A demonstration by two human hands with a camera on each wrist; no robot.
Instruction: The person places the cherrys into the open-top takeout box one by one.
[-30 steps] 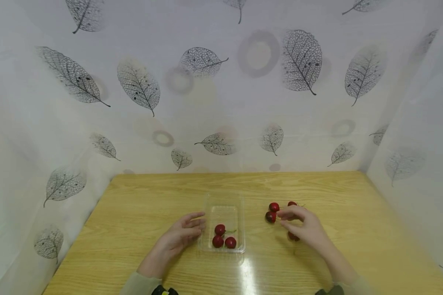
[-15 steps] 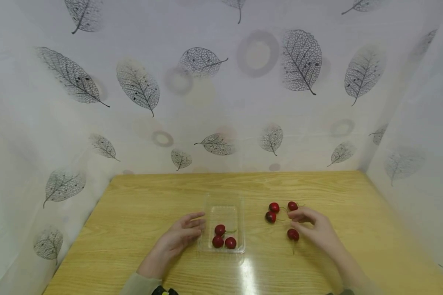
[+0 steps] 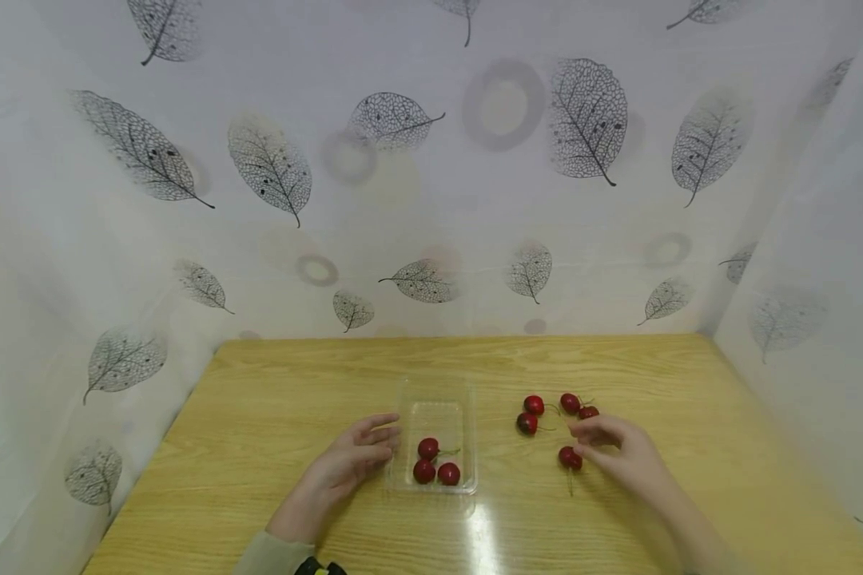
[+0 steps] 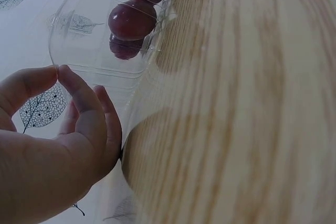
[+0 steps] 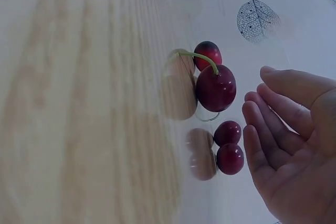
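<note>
Moved rightward and nearer since a second ago, away from the left pair of cherries (image 3: 534, 405): right hand (image 3: 624, 457), now beside the single cherry (image 3: 567, 458) on the wooden table (image 3: 273, 391), thumb and fingers parted, gripping nothing. Just beyond, partly in the way, the far pair of cherries (image 3: 570, 402). Pinched by the left hand (image 3: 352, 459), thumb to forefinger: rim of the clear plastic box (image 3: 435, 419), with three cherries (image 3: 428, 449) inside. Across the table, a bright glare streak (image 3: 482, 535); behind, pale wall (image 3: 467, 208) printed with dark leaves (image 3: 588, 118).
</note>
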